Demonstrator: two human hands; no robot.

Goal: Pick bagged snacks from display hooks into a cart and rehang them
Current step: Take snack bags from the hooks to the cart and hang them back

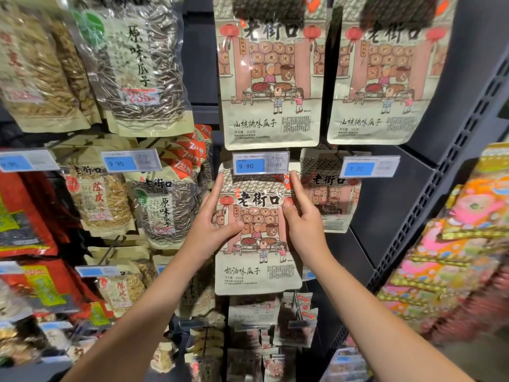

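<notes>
A blue price tag [261, 163] reading 9 90 sits right in front of the top edge of the cream seed bag [259, 260], covering the spot where the bag meets its hook. Just behind and to the right hangs another bag of the same kind [330, 194], partly hidden. Above hang two bigger bags with the same picture, one in the middle [271, 78] and one on the right [385, 78]. To the left are clear bags of striped seeds [162, 210] and red packs [24, 216]. On the far right are bright pink and orange packs [454, 244]. Everything hangs on a dark grey shop rack [407, 205] with rows of slots down its posts. The cream seed bag is in the middle of the rack, hanging upright, its long side going up and down, its picture and words facing out and the right way up. The left hand [213, 224] holds its left edge, long fingers reaching up the side and thumb pressed on the front. The right hand [301, 219] holds the right edge the same way, thumb on the front, fingers up along the side.
</notes>
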